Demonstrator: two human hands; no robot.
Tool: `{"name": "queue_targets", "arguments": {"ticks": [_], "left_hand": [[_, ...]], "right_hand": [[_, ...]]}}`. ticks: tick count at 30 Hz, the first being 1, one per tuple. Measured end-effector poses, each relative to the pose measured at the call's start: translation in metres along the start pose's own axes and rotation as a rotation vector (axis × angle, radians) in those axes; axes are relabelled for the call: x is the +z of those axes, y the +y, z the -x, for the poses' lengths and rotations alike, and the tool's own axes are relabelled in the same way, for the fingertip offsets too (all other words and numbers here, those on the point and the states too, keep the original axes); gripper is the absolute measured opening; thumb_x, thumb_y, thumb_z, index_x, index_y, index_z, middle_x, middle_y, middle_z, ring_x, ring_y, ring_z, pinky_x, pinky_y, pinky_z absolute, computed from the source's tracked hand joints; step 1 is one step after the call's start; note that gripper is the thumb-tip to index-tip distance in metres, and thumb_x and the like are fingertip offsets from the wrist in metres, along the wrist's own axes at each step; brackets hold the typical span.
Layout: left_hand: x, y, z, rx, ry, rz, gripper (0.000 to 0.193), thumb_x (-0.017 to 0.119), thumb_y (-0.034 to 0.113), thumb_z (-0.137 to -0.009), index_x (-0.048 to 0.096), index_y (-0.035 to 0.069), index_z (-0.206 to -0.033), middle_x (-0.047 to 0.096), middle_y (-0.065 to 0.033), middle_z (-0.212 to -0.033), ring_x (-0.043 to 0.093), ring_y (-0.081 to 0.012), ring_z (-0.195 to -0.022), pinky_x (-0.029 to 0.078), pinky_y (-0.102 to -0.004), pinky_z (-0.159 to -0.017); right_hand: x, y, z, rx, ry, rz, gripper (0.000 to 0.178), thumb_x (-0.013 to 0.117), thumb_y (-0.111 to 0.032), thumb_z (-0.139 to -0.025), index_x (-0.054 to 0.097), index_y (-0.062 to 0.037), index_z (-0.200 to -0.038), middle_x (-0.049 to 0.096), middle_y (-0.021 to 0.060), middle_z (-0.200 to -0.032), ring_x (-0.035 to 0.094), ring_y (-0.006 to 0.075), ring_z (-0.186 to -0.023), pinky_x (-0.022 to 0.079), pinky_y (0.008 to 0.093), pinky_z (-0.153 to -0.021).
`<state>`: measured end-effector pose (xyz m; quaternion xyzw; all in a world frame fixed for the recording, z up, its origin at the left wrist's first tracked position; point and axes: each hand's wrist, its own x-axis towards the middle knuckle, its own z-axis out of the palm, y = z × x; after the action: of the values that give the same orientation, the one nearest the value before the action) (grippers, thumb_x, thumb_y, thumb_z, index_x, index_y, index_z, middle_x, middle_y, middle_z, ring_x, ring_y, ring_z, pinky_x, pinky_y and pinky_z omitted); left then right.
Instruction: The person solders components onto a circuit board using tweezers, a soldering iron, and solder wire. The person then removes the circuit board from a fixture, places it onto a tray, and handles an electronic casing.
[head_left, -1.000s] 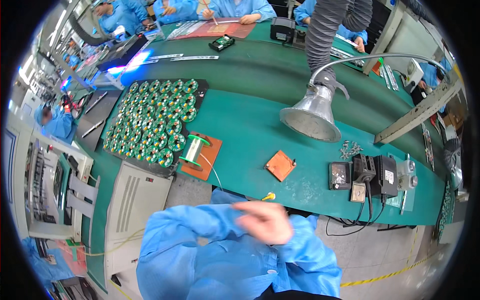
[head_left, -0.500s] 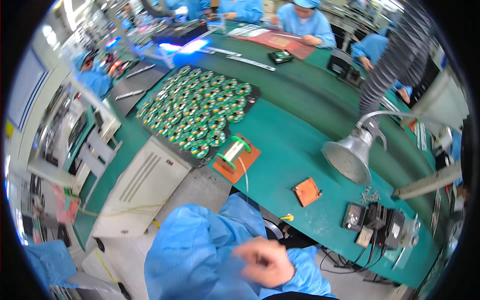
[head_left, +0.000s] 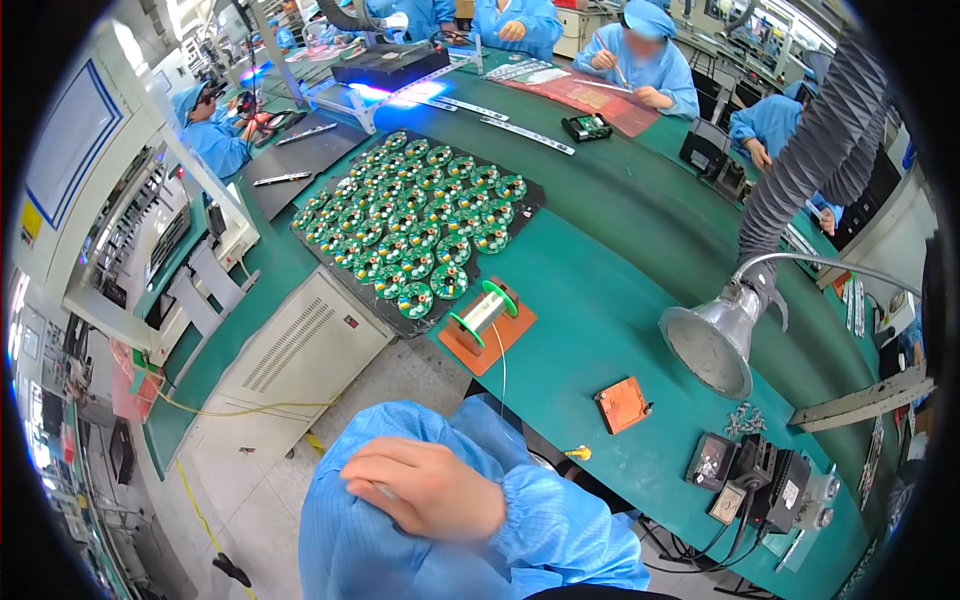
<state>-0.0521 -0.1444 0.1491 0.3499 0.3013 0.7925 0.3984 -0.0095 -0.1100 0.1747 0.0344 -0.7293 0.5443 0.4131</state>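
Observation:
My right hand (head_left: 425, 490) lies across the front of my body, over the blue left sleeve (head_left: 345, 530). Its fingers are bent and pressed together, pointing left; whether they pinch the cloth or anything else is hidden. My left hand does not show. Beyond the sleeve, on the near edge of the green bench, a spool of pale wire (head_left: 483, 313) with green flanges sits on an orange-brown board (head_left: 515, 332). One loose strand hangs from it over the edge. Behind stands a dark tray (head_left: 525, 205) crowded with several round green circuit boards (head_left: 405, 215).
A metal extraction hood (head_left: 710, 345) on a grey ribbed hose hangs over the bench's right side. Below it are a small orange block (head_left: 624, 404), loose metal parts (head_left: 745, 418) and a black soldering unit (head_left: 780, 490) with cables. Co-workers in blue (head_left: 645, 70) sit across.
My right hand has moved left and slightly up, from in front of my lap onto the left sleeve. The view has shifted a little; the bench things stay put.

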Motion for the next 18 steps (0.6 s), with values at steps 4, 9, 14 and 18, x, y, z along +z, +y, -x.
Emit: {"name": "queue_targets", "arguments": {"ticks": [4, 9, 14, 18], "left_hand": [[-0.019, -0.041, 0.0, -0.076, -0.132, -0.067, 0.01, 0.063, 0.002, -0.086, 0.065, 0.01, -0.081, 0.063, -0.0002, -0.085, 0.059, -0.0112, -0.081, 0.043, -0.0263, -0.074], [-0.042, -0.084, 0.008, -0.175, -0.298, -0.137, 0.009, 0.062, 0.004, -0.085, 0.065, 0.01, -0.079, 0.063, -0.0018, -0.083, 0.06, -0.0132, -0.08, 0.044, -0.0281, -0.072], [-0.058, -0.126, 0.01, -0.228, -0.48, -0.191, 0.008, 0.061, 0.006, -0.084, 0.066, 0.009, -0.078, 0.064, -0.0034, -0.081, 0.061, -0.0152, -0.078, 0.045, -0.0299, -0.071], [-0.06, -0.163, 0.003, -0.249, -0.673, -0.201, 0.008, 0.061, 0.008, -0.083, 0.066, 0.009, -0.077, 0.065, -0.0047, -0.08, 0.061, -0.0168, -0.077, 0.045, -0.0313, -0.069]], "right_hand": [[-0.002, -0.002, -0.001, 0.121, -0.152, 0.118, 0.014, 0.063, -0.013, -0.088, 0.061, -0.0037, -0.098, 0.06, 0.01, -0.093, 0.06, 0.0287, -0.088, 0.05, 0.037, -0.073], [-0.009, -0.005, -0.007, -0.044, -0.216, -0.073, 0.032, 0.066, -0.022, -0.087, 0.059, -0.0044, -0.113, 0.058, 0.011, -0.114, 0.053, 0.0308, -0.108, 0.042, 0.0411, -0.091], [0.001, 0.002, 0.0, -0.117, -0.237, -0.185, 0.037, 0.057, -0.026, -0.093, 0.055, -0.0027, -0.122, 0.055, 0.0123, -0.121, 0.049, 0.0314, -0.115, 0.036, 0.0431, -0.098], [0.004, 0.015, -0.011, 0.291, -0.21, -0.123, 0.026, 0.05, -0.02, -0.097, 0.062, 0.0011, -0.106, 0.064, 0.0127, -0.1, 0.06, 0.0279, -0.097, 0.045, 0.0362, -0.085]]}}
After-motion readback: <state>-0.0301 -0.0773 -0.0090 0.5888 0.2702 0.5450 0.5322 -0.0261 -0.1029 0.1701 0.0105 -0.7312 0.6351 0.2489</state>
